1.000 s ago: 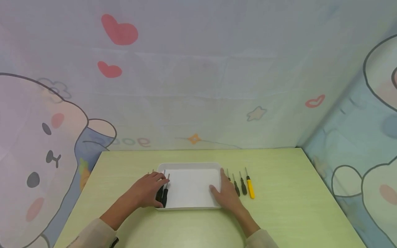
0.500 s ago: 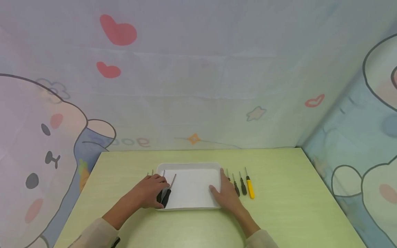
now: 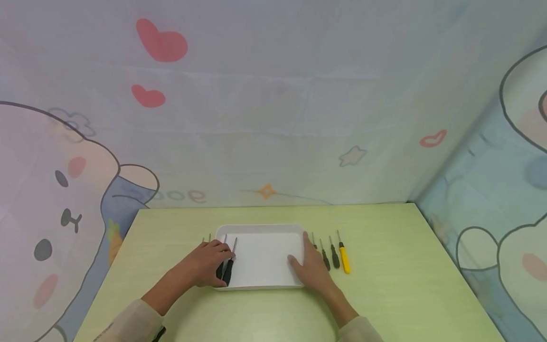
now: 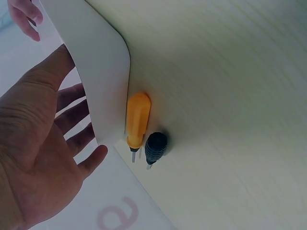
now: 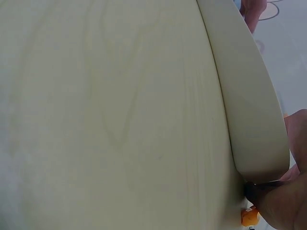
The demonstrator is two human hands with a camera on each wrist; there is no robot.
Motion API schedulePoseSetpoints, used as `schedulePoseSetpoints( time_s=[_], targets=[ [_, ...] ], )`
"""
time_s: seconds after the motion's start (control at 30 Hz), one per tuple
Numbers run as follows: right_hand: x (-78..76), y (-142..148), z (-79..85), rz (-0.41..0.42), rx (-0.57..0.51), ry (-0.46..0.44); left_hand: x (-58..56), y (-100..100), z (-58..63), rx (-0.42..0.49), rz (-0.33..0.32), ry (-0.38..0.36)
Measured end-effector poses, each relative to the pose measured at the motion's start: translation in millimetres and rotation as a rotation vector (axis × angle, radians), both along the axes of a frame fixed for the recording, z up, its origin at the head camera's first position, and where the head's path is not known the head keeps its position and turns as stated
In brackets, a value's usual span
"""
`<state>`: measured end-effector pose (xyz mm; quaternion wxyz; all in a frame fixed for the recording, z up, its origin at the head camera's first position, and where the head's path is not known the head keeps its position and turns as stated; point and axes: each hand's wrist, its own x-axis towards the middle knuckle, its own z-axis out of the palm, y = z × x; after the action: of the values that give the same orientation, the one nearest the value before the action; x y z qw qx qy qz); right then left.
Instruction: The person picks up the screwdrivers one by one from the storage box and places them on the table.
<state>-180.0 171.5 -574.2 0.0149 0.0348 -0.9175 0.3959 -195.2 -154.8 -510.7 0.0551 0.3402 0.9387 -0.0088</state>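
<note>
A white tray (image 3: pixel 260 229) lies on the table. Inside its left end is a black-handled screwdriver (image 3: pixel 228 270), shaft pointing away, with a second dark handle partly hidden beside it. My left hand (image 3: pixel 208 263) reaches over that end, thumb at the near end of the handle and index fingertip near its top, holding it. In the left wrist view, the fingers of my left hand (image 4: pixel 43 129) pass behind the tray wall (image 4: pixel 108 72), which hides their tips. My right hand (image 3: pixel 314 268) holds the tray's right side, thumb inside and fingers along the outer wall.
Right of the tray lie several screwdrivers, including black-handled ones (image 3: pixel 335 259) and a yellow-handled one (image 3: pixel 344 259). Left of it are a yellow-handled screwdriver (image 4: pixel 138 117) and a black-handled one (image 4: pixel 156 147). A printed cloth (image 3: pixel 273 118) hangs behind the table (image 3: pixel 384 285).
The black-handled screwdriver under my left hand has swung its tip right, then partly back left. My left hand has shifted very slightly; my right hand and the tray have stayed put.
</note>
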Motion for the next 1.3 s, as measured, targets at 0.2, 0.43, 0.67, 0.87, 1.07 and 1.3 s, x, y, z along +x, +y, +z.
schedulePoseSetpoints(
  time_s=[0.2, 0.43, 0.67, 0.87, 1.07, 1.3],
  targets=[
    [-0.9, -0.4, 0.5, -0.011, 0.003, -0.005, -1.1, 0.0, -0.4, -0.004, 0.011, -0.011],
    [0.1, -0.3, -1.3, -0.001, 0.016, -0.001, 0.3, 0.6, -2.3, -0.018, 0.024, -0.017],
    [0.7, -1.2, 0.5, -0.012, 0.007, -0.009, -1.0, 2.5, -3.0, -0.032, 0.020, -0.005],
    [0.7, -1.3, 1.0, -0.012, 0.017, -0.015, -1.2, 2.8, -2.3, -0.045, 0.015, 0.002],
    [1.7, -1.7, 3.0, -0.014, 0.007, -0.021, -0.3, 5.0, 1.0, -0.049, 0.010, -0.007],
    [3.2, -1.6, 2.9, -0.002, 0.001, 0.017, -1.6, 5.5, -3.9, -0.068, 0.014, 0.009]
  ],
)
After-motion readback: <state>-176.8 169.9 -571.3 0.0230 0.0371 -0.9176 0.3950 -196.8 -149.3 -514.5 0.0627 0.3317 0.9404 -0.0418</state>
